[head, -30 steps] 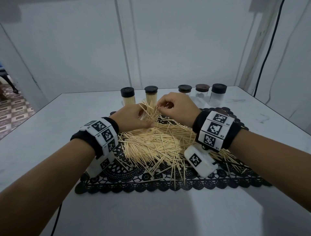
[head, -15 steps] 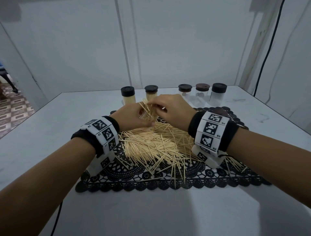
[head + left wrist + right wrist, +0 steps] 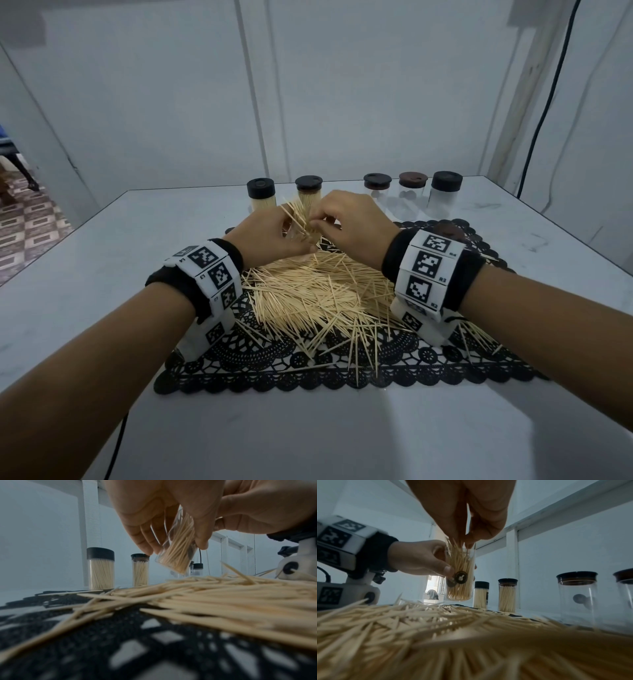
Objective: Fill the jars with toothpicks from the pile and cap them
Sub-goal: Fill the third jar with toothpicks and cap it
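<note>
Toothpicks point(image 3: 310, 298) lie in a loose pile on a black lace mat point(image 3: 260, 373) in the middle of the table point(image 3: 102, 260), and a good many already stand in the open jar point(image 3: 459, 577) that the left hand point(image 3: 270, 240) holds clear of the pile, toward the far edge of the mat. The left hand's fingers and thumb are curled round the glass, the thumb pressing its side. The right hand point(image 3: 349, 229) is over the mouth, its fingertips point(image 3: 471, 543) pinched together on the tops of a bunch that sticks out above the rim.

The step in hand looks like seating this bunch. The jar leans a little in the left wrist view; to my mind a slight lean helps, since the sticks slide down along one wall instead of crossing. Several ends splay out over the rim, so the fingers would do best to gather them parallel before letting go, then tap them down level. Any stick left proud will likely stop the cap from closing.

Along the far edge of the table stand two capped jars point(image 3: 261, 198) full of toothpicks and three capped jars point(image 3: 445, 193) that look empty. A brown cap point(image 3: 447, 230) lies on the mat's far right corner, probably for this jar.
</note>
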Available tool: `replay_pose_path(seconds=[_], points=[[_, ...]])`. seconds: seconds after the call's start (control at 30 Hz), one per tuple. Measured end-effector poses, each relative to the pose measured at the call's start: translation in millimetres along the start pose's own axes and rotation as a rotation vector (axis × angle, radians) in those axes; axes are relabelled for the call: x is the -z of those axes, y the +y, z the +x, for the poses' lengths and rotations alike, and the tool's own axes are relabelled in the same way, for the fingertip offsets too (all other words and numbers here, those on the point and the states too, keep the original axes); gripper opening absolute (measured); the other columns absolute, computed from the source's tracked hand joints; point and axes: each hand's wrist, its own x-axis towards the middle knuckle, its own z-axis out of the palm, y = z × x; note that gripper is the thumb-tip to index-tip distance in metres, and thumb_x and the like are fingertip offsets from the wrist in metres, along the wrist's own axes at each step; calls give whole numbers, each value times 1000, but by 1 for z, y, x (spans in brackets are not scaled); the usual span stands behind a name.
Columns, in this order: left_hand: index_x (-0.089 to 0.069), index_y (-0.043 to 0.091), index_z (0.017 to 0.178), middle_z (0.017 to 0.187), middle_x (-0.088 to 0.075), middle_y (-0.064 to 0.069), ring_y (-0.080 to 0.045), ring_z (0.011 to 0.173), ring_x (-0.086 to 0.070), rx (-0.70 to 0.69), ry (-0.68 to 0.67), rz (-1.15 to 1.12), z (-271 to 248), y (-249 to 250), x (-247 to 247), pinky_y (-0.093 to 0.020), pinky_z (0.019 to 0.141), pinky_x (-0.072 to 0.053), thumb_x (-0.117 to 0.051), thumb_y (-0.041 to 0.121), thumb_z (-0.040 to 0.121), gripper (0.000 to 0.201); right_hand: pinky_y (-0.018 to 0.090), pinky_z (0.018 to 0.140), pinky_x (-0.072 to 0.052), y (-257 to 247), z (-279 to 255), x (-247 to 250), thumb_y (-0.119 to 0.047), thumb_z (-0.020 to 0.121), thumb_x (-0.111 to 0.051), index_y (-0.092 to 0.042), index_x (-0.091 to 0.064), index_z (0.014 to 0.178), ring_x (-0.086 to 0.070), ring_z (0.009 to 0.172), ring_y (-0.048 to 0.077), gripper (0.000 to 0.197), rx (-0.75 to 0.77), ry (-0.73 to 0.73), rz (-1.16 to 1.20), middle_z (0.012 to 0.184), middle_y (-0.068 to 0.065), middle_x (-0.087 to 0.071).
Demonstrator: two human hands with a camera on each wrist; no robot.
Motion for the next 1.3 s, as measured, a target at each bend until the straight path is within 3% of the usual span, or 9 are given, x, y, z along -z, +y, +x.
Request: replay_pose_path(seconds=[0.17, 0.33, 0.5, 0.63, 0.73, 0.87, 0.97, 1.13, 1.3], points=[[-55, 21, 93, 88, -63, -3, -16, 80, -58, -15, 4, -16, -3, 4, 1, -24, 70, -45, -71, 35, 79, 25, 41, 80, -47, -3, -3, 0, -21, 87, -56, -9, -61, 99, -52, 79, 16, 18, -55, 119, 33, 100, 1, -45], [-63, 5, 101, 94, -66, -10, -26, 86, -60, -13, -7, 25, -1, 0, 2, -37, 76, -48, -70, 32, 77, 37, 43, 92, -38, -9, -2, 6, -59, 81, -53, -17, -54, 110, -45, 97, 10, 51, -176, -93, -178, 107, -4, -46], [-64, 13, 102, 93, -66, -4, -18, 85, -59, -51, -23, -5, -2, 0, 2, -29, 76, -47, -72, 29, 77, 31, 33, 84, -31, -11, -1, 4, -54, 84, -54, -20, -57, 113, -47, 96, 11, 45, -128, -173, -243, 105, -5, -51], [-58, 25, 87, 81, -60, 11, -2, 74, -54, -77, -31, 4, -3, 3, 1, -6, 65, -39, -74, 26, 76, 19, 41, 85, -42, -10, 0, 3, -43, 84, -61, -18, -60, 100, -47, 82, 10, 30, -109, -138, -71, 90, -9, -49], [-61, 22, 90, 86, -63, 5, -9, 78, -57, -85, -26, -5, -3, 4, 1, -9, 65, -40, -74, 26, 76, 20, 45, 79, -45, -10, -2, 1, -34, 84, -61, -16, -59, 89, -51, 77, 16, 19, -80, -101, -19, 82, -7, -51], [-66, 13, 97, 90, -66, 0, -11, 78, -57, -67, -24, -1, -3, 1, 0, -15, 67, -42, -75, 30, 76, 29, 33, 67, -38, -10, -1, 1, -26, 87, -57, -14, -52, 82, -48, 70, 17, 13, -71, -39, 2, 76, -4, -51], [-65, 17, 100, 91, -66, 1, -13, 81, -58, -44, -19, -3, -2, 1, 0, -20, 71, -44, -74, 31, 76, 29, 24, 65, -34, -8, 0, 2, -21, 90, -55, -10, -59, 97, -49, 73, 12, 14, -94, 7, 46, 83, 0, -59], [-62, 26, 95, 92, -65, 2, -15, 84, -58, -75, -27, -13, -2, 3, 0, -21, 72, -43, -74, 28, 75, 24, 40, 81, -44, -5, 1, 0, -23, 88, -59, -11, -67, 100, -46, 86, 12, 19, -93, 23, 42, 91, 0, -52], [-64, 17, 110, 98, -67, -1, -20, 88, -60, -54, -33, 5, -2, 1, 0, -34, 80, -47, -74, 33, 76, 39, 9, 62, -30, -6, 1, 3, -22, 88, -62, -7, -70, 97, -38, 68, 6, 19, -99, 58, 64, 77, -6, -40]])
